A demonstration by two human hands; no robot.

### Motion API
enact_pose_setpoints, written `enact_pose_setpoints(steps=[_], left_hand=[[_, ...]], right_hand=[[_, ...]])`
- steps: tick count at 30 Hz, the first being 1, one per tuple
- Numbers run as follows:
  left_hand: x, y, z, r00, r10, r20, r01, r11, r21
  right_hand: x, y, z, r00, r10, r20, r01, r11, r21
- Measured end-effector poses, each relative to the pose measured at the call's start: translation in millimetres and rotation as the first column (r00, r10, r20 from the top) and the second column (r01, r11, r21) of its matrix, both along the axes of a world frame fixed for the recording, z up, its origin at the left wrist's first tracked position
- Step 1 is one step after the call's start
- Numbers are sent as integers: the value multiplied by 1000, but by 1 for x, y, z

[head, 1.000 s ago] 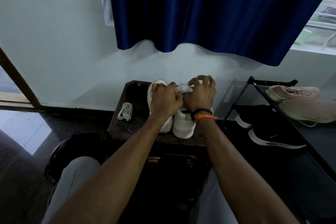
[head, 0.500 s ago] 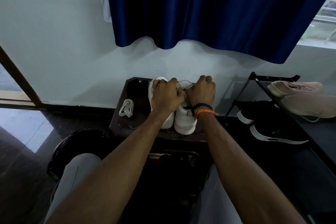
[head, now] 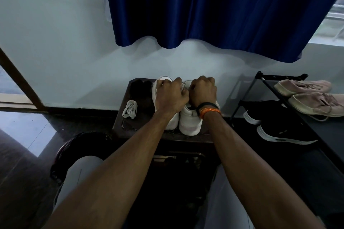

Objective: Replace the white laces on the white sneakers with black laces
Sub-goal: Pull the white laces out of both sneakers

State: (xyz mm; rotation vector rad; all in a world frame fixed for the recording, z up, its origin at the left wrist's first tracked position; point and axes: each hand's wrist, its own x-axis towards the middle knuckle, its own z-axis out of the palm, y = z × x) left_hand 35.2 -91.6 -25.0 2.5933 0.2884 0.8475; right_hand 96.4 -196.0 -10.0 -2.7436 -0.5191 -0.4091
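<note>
Both hands (head: 171,96) (fisted) over white sneakers (head: 189,121) — touching.

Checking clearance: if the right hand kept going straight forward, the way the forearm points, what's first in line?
Probably the white wall behind the table. The right hand sits over the right white sneaker, near the table's far edge; depth is unclear.

Two white sneakers (head: 189,119) stand mid-frame, one bundle of white laces (head: 130,109) to their left. At right, two black shoes (head: 279,128) and two beige shoes (head: 312,96)
</note>
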Motion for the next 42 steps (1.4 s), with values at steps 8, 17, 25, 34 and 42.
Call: enact_pose_setpoints(steps=[8,17,25,34,42], left_hand=[[-1,-1,0,1000,8,-3,-8,1000,-3],[-2,0,1,1000,-11,12,11,1000,-25],[-2,-1,1,1000,13,-3,-13,1000,-19],[-2,-2,1,1000,24,1,-24,1000,-17],[-1,-1,1,1000,3,14,-2,1000,-21]], right_hand=[[-7,-3,1,974,-227,-12,217,912,347],[-1,-4,-2,997,71,3,-71,996,54],[2,-1,-1,992,-121,-40,127,970,209],[-5,-9,0,900,-358,-249,425,590,687],[-2,-7,-2,999,33,-31,-24,971,239]])
